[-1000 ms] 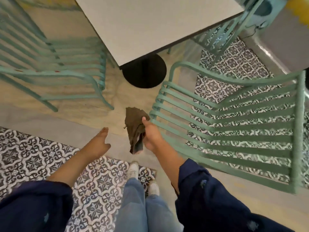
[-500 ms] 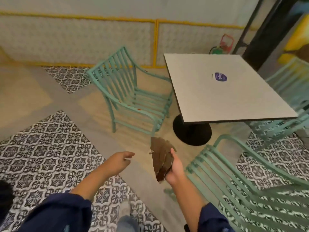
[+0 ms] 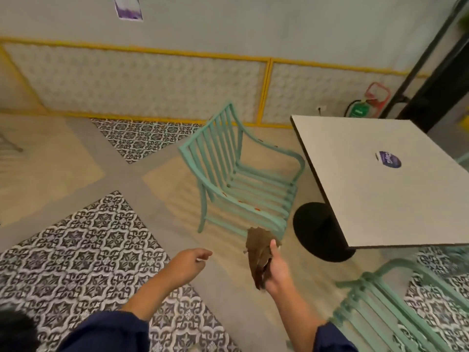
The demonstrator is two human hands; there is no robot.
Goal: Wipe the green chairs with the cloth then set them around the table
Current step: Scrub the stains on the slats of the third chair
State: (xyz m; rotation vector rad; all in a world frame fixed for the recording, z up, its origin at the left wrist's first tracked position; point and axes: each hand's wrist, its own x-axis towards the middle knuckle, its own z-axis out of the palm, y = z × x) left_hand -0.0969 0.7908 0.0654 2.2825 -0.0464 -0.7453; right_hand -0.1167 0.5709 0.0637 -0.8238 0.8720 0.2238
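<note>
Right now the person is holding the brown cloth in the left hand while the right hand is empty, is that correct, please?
Not quite: the head view shows the brown cloth gripped in the right hand, while the left hand is the empty one.

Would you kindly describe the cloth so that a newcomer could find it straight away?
Start at the square white table on its round black base. Just left of that base stands a green chair; in front of the chair, the right hand grips the cloth. It is the only brown, crumpled thing among the green slats and patterned tiles.

Open floor [image 3: 157, 189] before hands; chair [image 3: 241, 179] beyond
</note>
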